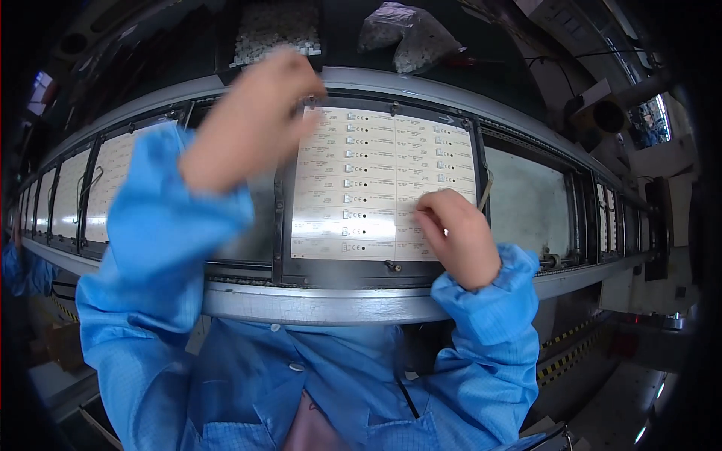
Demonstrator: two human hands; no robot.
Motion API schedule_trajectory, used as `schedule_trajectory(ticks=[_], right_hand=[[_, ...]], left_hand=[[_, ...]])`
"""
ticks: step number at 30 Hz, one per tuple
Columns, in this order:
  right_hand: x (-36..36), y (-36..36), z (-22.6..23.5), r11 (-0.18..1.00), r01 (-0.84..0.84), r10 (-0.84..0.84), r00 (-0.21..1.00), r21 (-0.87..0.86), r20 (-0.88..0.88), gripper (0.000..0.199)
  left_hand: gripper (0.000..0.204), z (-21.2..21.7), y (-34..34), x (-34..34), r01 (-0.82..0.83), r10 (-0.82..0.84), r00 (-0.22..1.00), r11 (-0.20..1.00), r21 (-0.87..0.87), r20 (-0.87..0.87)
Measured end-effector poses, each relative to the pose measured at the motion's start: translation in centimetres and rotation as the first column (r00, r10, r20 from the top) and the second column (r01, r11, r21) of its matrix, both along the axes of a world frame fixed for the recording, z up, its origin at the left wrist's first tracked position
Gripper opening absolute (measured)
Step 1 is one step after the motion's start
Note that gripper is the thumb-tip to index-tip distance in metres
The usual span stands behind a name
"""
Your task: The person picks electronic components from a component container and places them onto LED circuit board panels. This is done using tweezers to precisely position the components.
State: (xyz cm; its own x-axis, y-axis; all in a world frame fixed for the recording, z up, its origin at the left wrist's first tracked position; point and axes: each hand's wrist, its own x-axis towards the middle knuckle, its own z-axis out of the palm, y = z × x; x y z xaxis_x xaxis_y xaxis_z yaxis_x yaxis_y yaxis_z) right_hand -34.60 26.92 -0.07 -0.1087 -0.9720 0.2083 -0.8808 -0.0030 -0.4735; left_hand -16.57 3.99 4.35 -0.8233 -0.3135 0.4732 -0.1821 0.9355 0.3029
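A white panel (316,180), printed in rows of cells, lies in a black frame (283,248) on the conveyor before me. Small whitish connector-like pieces (347,199) stand in a column on its left half, and more sit at the upper right. My right hand (462,237) hovers at the panel's right half, thumb and fingertips pinched; whatever they hold is too small to make out. Blurred by motion, my left hand (252,124) is above the panel's upper left corner, close to the tray of white parts. Its fingers are too smeared to read.
Beyond the far rail, a dark tray (320,22) holds many small white parts (274,34). A clear plastic bag (414,37) lies to its right. The metal near rail (323,303) runs between me and the panel. Other framed panels (113,173) line the conveyor leftward.
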Motion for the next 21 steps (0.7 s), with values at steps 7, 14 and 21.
schedule_trajectory(ticks=[7,14,21], right_hand=[[-0.4,4.9,1.6,0.988,0.126,-0.140,0.975,0.092,0.170,0.015],[0.1,5.7,0.3,0.990,0.133,-0.134,0.991,0.040,0.029,0.014],[0.5,5.2,0.4,0.991,0.119,-0.119,0.993,0.068,-0.014,0.018]], left_hand=[[0.027,-1.9,-15.4,-1.8,-0.370,0.503,0.777,0.852,-0.371,0.378],[0.020,-2.0,-16.4,-5.9,-0.281,0.478,0.668,0.872,-0.402,0.571],[0.016,-6.1,-22.2,-3.2,-0.228,0.364,0.868,0.896,-0.380,0.338]])
